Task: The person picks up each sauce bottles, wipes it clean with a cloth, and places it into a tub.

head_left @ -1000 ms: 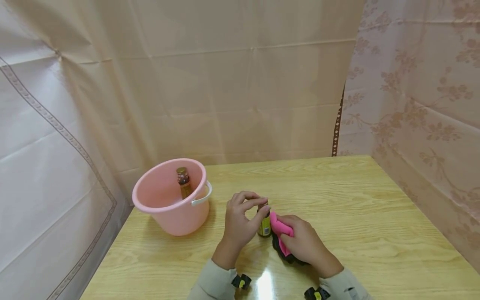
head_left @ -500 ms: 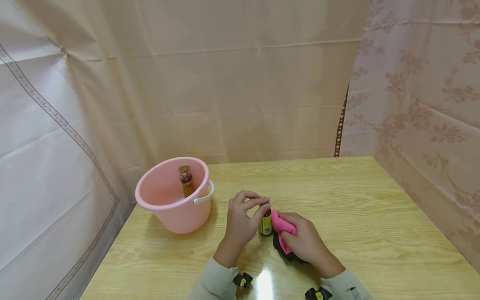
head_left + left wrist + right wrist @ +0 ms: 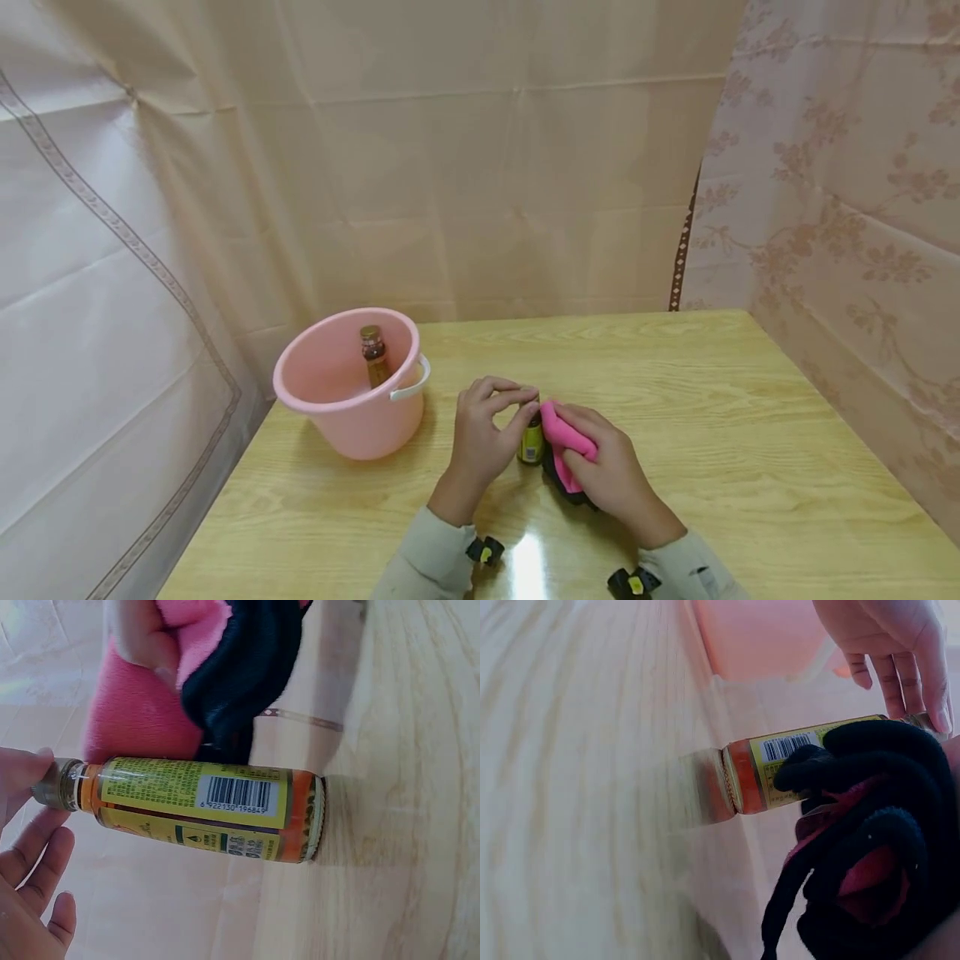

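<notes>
Pink bucket (image 3: 363, 429), white handle (image 3: 411, 388), at left of wood-grain desk (image 3: 660, 400); gold-capped bottle (image 3: 375, 358) tilted inside. In right-wrist view, pink-and-black cloth (image 3: 567, 446) blocks part of yellow-labelled glass bottle (image 3: 199, 814). Desk glossy; beige drape (image 3: 480, 167) behind, floral drape (image 3: 847, 200) right. Labelled bottle upright on desk between hands: left hand (image 3: 482, 437) pinching cap (image 3: 54, 785), right hand (image 3: 611, 467) gripping cloth against side.

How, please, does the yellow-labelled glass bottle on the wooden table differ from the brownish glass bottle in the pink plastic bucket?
The yellow-labelled glass bottle stands on the wooden table, pinched at its cap by the left hand; the brownish glass bottle sits in the pink plastic bucket, with no hand on it. The yellow-labelled bottle shows a bright, barcoded label; the brownish bottle looks darker. Both are capped and narrow-necked.
</notes>
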Action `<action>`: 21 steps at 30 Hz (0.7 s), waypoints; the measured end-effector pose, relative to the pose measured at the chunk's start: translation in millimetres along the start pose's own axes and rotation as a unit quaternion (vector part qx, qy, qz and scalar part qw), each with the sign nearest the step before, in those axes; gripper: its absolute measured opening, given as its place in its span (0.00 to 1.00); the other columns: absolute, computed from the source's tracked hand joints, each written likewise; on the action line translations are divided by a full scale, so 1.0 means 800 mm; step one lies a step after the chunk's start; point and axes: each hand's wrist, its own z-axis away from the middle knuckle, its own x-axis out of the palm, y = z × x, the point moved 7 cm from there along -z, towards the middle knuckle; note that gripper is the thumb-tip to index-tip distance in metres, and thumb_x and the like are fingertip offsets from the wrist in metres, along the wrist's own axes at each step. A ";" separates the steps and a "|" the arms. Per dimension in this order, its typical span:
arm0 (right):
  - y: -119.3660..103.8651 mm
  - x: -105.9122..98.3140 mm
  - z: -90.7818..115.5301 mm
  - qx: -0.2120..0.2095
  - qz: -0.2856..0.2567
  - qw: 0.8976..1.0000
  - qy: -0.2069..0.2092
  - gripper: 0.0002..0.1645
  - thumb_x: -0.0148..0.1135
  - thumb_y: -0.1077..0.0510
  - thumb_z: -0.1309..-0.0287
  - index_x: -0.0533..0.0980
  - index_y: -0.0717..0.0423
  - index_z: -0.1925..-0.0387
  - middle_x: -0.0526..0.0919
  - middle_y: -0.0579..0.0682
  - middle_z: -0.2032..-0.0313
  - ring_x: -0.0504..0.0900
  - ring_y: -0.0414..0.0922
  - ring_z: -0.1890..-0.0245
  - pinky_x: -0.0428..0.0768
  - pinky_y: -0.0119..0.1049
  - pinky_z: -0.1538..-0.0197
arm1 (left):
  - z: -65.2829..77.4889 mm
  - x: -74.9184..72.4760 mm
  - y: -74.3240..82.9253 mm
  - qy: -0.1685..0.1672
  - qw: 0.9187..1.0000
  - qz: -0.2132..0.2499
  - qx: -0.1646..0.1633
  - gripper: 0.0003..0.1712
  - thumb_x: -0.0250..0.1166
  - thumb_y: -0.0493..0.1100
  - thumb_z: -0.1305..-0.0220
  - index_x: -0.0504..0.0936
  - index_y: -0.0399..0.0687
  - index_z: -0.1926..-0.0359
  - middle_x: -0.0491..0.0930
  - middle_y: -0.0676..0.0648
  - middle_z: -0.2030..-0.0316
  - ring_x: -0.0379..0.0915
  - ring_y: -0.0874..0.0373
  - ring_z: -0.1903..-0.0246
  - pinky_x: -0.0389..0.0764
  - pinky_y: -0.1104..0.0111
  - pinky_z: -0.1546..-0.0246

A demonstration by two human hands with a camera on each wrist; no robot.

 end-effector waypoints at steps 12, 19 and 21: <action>-0.008 0.004 0.002 -0.017 -0.004 1.000 -0.003 0.36 0.70 0.69 0.42 0.78 0.47 0.32 0.79 0.46 0.34 0.79 0.45 0.38 0.81 0.36 0.43 | 0.002 -0.002 -0.001 -0.007 1.000 0.007 -0.009 0.08 0.74 0.44 0.35 0.93 0.51 0.56 0.86 0.53 0.57 0.80 0.57 0.52 0.71 0.53 0.48; -0.006 0.006 0.001 0.003 0.017 1.000 -0.022 0.33 0.69 0.67 0.42 0.79 0.50 0.34 0.80 0.46 0.36 0.80 0.45 0.40 0.82 0.44 0.42 | 0.003 -0.003 -0.003 -0.001 1.000 0.018 -0.004 0.07 0.74 0.43 0.35 0.93 0.51 0.56 0.87 0.54 0.57 0.80 0.57 0.52 0.71 0.53 0.48; -0.001 0.003 0.002 0.015 0.034 0.999 -0.028 0.33 0.69 0.67 0.43 0.80 0.51 0.35 0.81 0.46 0.37 0.81 0.45 0.41 0.82 0.45 0.43 | 0.002 0.000 -0.001 0.001 1.000 0.023 0.002 0.07 0.74 0.43 0.35 0.93 0.51 0.56 0.87 0.54 0.57 0.80 0.57 0.52 0.71 0.53 0.48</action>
